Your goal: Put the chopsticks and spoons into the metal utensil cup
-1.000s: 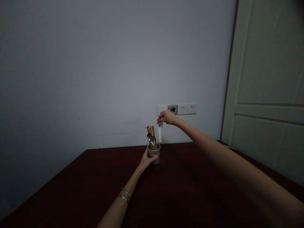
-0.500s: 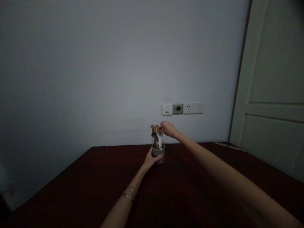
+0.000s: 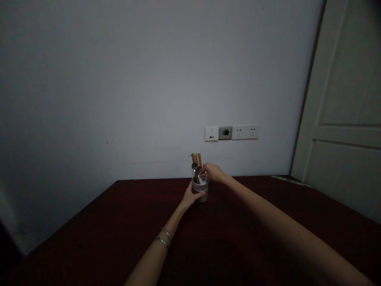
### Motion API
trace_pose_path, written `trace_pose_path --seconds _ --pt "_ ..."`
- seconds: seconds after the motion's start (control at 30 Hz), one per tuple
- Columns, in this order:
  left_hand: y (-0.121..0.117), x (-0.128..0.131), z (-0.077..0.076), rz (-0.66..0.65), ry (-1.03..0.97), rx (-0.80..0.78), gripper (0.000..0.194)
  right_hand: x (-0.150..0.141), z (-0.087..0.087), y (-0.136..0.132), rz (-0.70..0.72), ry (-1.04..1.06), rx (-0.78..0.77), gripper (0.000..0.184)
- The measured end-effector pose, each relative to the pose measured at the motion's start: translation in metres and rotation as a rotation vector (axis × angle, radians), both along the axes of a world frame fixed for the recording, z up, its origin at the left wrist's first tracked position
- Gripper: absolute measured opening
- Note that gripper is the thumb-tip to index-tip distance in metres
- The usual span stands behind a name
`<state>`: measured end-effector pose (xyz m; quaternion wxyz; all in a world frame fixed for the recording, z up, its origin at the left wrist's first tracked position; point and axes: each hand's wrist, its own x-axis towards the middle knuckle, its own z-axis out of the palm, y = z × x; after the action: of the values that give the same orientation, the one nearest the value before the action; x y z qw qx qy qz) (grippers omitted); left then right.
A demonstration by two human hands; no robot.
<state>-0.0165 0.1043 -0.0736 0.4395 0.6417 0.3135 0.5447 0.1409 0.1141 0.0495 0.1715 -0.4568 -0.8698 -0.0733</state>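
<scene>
A grey cylindrical holder [image 3: 203, 196] stands upright on the table with wooden chopsticks [image 3: 196, 158] and metal spoons [image 3: 194, 166] sticking up out of it. My left hand [image 3: 189, 197] is wrapped round the holder's left and front side, thumb across its front. Above the rim, my right hand [image 3: 212, 172] pinches a white spoon [image 3: 203, 181] with a small blue mark. Most of this spoon is down inside the holder, and its lower part is hidden by the wall.
The dark red table [image 3: 143, 222] reaches back to a pale wall [image 3: 160, 99]. Wall sockets [image 3: 245, 132] sit above its back edge. A light door [image 3: 347, 119] is at the right, and a flat strip [image 3: 290, 181] lies on the table's back right.
My right hand has moved down, and the white spoon has sunk deeper into the holder. My left hand keeps its hold. The camera view has shifted slightly.
</scene>
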Motion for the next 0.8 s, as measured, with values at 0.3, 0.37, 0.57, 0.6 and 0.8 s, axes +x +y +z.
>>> trace_pose_path --seconds 0.3,0.37,0.57,0.6,0.8 --pt "-0.0012 -0.0012 0.0003 -0.011 0.011 0.01 0.071 -0.0004 -0.003 -0.0005 -0.015 -0.001 -0.027 0.019" --pt "-0.0007 -0.0014 0.0001 -0.011 0.017 0.01 0.071 -0.0004 -0.0022 0.0 -0.017 -0.012 -0.033 0.02" --pt "0.001 -0.0007 0.0008 -0.035 0.002 -0.016 0.072 0.0009 -0.001 -0.0014 -0.007 -0.043 -0.042 0.021" --pt "0.0011 -0.0008 0.001 -0.04 -0.004 -0.021 0.072 0.0011 -0.0011 -0.0019 -0.004 -0.039 -0.028 0.021" --pt "0.0025 -0.0015 -0.0004 -0.052 -0.037 -0.041 0.072 0.0011 -0.0022 -0.0045 0.012 -0.041 0.005 0.022"
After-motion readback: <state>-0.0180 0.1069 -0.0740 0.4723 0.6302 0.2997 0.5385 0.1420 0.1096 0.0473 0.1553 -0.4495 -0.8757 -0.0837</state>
